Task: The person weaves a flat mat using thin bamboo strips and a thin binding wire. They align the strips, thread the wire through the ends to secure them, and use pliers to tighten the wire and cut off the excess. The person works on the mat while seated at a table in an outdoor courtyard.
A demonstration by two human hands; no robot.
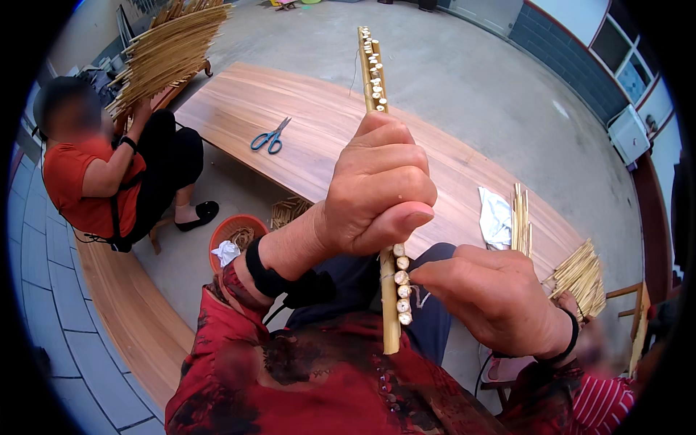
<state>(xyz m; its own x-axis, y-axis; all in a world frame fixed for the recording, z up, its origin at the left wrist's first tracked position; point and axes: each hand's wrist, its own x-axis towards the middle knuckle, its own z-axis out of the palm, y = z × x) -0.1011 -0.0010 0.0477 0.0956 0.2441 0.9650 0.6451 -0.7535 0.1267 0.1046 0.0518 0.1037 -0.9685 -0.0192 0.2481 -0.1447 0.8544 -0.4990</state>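
Note:
My left hand is closed around an upright strip of straw stalks, a long stalk with short pieces lashed crosswise, their pale round cut ends showing above and below my fist. My right hand is curled at the strip's lower part, its index fingertip beside the cut ends; what its fingers pinch is hidden. A pale string loops out under that fingertip, and a thin thread hangs by the top of the strip.
A wooden table holds scissors, a white cloth and stalks. Left, a person lifts a stalk mat. Below are an orange basket and a bench. Far right, another person's hand is beside stalks.

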